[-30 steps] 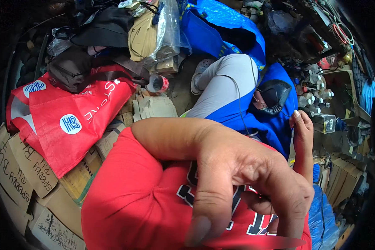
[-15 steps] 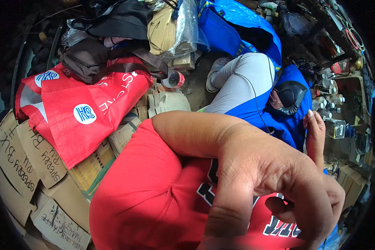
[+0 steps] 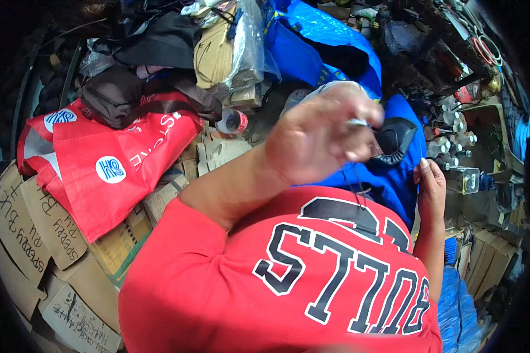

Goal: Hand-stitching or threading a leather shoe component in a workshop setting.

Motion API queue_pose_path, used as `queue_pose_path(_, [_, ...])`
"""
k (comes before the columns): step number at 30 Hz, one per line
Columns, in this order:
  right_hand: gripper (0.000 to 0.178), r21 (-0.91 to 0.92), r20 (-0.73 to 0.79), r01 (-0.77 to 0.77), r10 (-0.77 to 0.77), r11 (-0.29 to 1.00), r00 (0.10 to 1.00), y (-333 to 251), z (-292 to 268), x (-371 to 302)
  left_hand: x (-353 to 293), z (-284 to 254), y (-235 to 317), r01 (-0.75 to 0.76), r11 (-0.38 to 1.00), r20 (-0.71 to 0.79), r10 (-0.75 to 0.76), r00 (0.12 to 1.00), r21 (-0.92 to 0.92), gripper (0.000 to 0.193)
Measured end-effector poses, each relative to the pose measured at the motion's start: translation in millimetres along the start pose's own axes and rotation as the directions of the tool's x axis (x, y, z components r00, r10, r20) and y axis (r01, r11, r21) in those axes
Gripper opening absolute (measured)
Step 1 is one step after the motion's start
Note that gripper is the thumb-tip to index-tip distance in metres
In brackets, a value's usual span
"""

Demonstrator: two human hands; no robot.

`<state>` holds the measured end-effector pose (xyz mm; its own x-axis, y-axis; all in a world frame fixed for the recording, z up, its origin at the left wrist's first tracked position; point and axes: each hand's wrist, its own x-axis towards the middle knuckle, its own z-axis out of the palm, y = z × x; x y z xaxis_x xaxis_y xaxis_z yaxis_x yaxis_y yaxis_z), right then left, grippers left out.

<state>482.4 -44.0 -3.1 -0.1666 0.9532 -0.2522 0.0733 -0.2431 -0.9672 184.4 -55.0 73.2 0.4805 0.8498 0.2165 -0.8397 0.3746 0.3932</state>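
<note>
Noting left hand (image 3: 327, 138) blurred, fingers curled; cannot tell what they grip. Black shoe (image 3: 397, 140) lies just right of these fingers, the nearer ones; long axis unclear, partly hidden. Right hand (image 3: 432, 177): fingertips close together, hold unclear; shoe up-left of them.

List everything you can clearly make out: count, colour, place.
Red bag: 1, red, left
Pouch: 1, dark brown, on the red bag
Bottle: 1, clear and red, beside the red bag
Sack: 1, blue, top centre
Cardboard pieces: several, brown, lower left
Small bottles: many, clear and white, right
Trousers: 1 pair, partly blue, right of centre
Padded item: 1, black, against the trousers
Shirt: 1, red, lower centre
Left grip: 1, bare, raised at centre, blurred
Right grip: 1, bare, beside the trousers
</note>
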Motion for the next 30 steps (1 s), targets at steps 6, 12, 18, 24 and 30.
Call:
queue_pose_path(6, [0.026, 0.012, 0.028, -0.001, 0.0, 1.0, 1.0, -4, 0, 0, -30, -34, 16, -0.063, 0.993, -0.327, 0.093, 0.94, 0.102, 0.024])
queue_pose_path(12, [0.027, 0.018, 0.009, -0.031, 0.031, 0.999, 0.999, -3, 0, 1, -48, -101, 24, 0.04, 0.814, -0.656, 0.438, 0.615, 0.58, 0.008])
queue_pose_path(18, [0.024, 0.033, -0.021, 0.008, -0.007, 0.999, 1.0, -1, -2, -2, -94, -219, -9, 0.627, 0.728, -0.957, 0.268, 0.113, 0.278, 0.056])
queue_pose_path(24, [0.026, 0.016, -0.026, 0.036, -0.036, 0.999, 0.999, -11, 3, 6, -109, -299, -22, 0.533, 0.783, -0.946, 0.241, 0.216, 0.321, 0.031])
queue_pose_path(30, [0.023, -0.095, -0.034, 0.007, -0.01, 0.995, 0.999, -10, -10, 3, -101, -282, 14, 0.816, -0.16, -0.622, 0.571, 0.536, 0.556, 0.015])
